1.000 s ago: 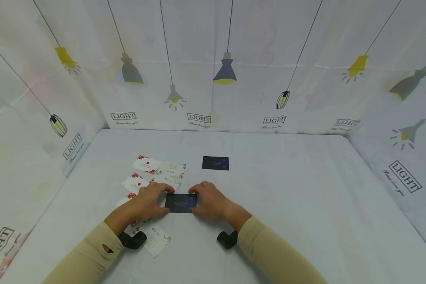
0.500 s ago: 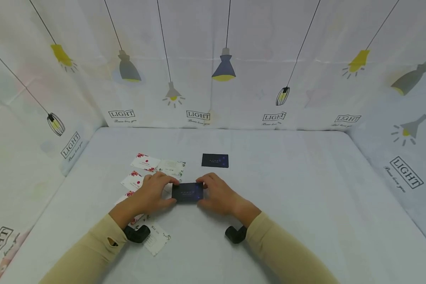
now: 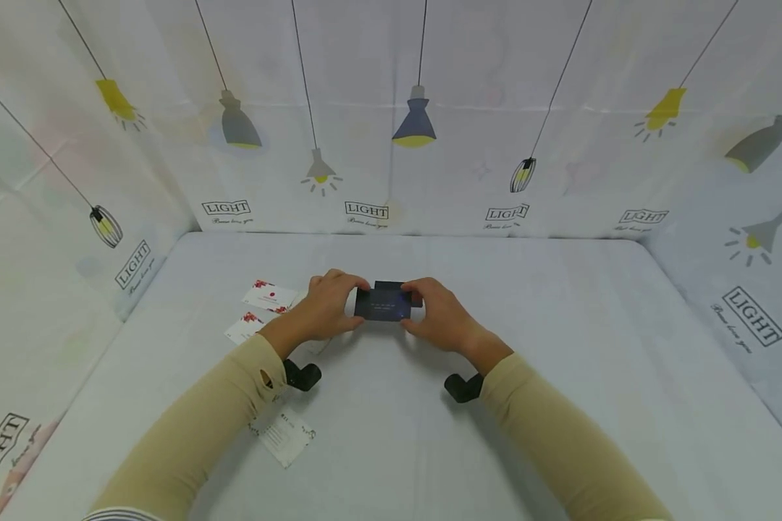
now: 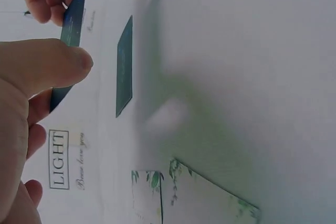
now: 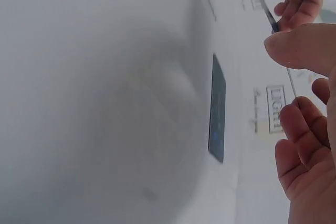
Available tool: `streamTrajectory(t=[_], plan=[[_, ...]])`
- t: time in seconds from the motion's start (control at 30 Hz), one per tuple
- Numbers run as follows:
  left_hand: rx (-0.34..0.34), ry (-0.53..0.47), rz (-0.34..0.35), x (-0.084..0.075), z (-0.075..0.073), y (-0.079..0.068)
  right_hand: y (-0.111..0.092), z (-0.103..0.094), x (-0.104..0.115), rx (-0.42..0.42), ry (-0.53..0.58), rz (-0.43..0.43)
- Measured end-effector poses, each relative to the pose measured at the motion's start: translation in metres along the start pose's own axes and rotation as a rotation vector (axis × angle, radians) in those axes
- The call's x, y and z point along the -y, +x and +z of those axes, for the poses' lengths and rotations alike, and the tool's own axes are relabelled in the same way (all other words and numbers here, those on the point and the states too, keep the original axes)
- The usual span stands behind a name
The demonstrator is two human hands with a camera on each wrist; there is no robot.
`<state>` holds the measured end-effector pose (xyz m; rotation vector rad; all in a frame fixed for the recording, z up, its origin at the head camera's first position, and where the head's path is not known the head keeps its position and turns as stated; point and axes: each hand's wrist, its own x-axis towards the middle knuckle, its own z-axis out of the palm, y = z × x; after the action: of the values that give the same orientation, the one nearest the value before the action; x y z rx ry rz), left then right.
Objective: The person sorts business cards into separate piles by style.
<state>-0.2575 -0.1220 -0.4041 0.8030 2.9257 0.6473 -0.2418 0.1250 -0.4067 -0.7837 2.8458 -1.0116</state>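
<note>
My left hand (image 3: pixel 331 305) and right hand (image 3: pixel 439 316) pinch opposite short ends of a dark blue card (image 3: pixel 382 305) between thumbs and fingers. It is raised off the table, as both wrist views show. Below and behind it a second dark card (image 4: pixel 124 69) lies flat on the white cloth. In the head view the held card overlaps most of that second card (image 3: pixel 389 285). The right wrist view shows the held card (image 5: pixel 270 17) nearly edge-on, with the flat card (image 5: pixel 217 111) apart from it.
White cards with red flowers (image 3: pixel 268 295) lie to the left, some hidden under the left arm. A white card with green leaves (image 3: pixel 285 436) lies nearer the front. A printed cloth wall (image 3: pixel 391 166) stands behind the white table (image 3: pixel 560 325).
Both hands have lifted the dark card from the table and carried it away from the body and to the right, until it overlaps the other dark card in the head view.
</note>
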Motion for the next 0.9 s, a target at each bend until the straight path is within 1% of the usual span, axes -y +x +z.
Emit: streamTrajectory(t=[0.1, 0.17, 0.33, 0.47, 0.6, 0.73, 0.9], plan=[[0.022, -0.019, -0.02, -0.001, 0.002, 0.016, 0.005, -0.004, -0.011, -0.014, -0.019, 0.014], [0.033, -0.04, -0.036, 0.0, 0.004, 0.024, 0.008, -0.005, -0.016, -0.008, -0.014, 0.05], [0.046, -0.072, -0.09, 0.004, 0.014, 0.039, 0.013, -0.004, -0.028, 0.018, -0.009, 0.153], [0.048, -0.077, -0.126, 0.008, 0.023, 0.05, 0.017, -0.001, -0.038, 0.018, -0.007, 0.194], [0.054, -0.092, -0.165, 0.01, 0.029, 0.058, 0.022, 0.003, -0.045, 0.009, 0.005, 0.216], [0.07, -0.114, -0.212, 0.01, 0.031, 0.061, 0.027, 0.006, -0.049, 0.014, 0.024, 0.242], [0.102, -0.103, -0.233, 0.011, 0.032, 0.065, 0.032, 0.009, -0.052, 0.033, 0.062, 0.292]])
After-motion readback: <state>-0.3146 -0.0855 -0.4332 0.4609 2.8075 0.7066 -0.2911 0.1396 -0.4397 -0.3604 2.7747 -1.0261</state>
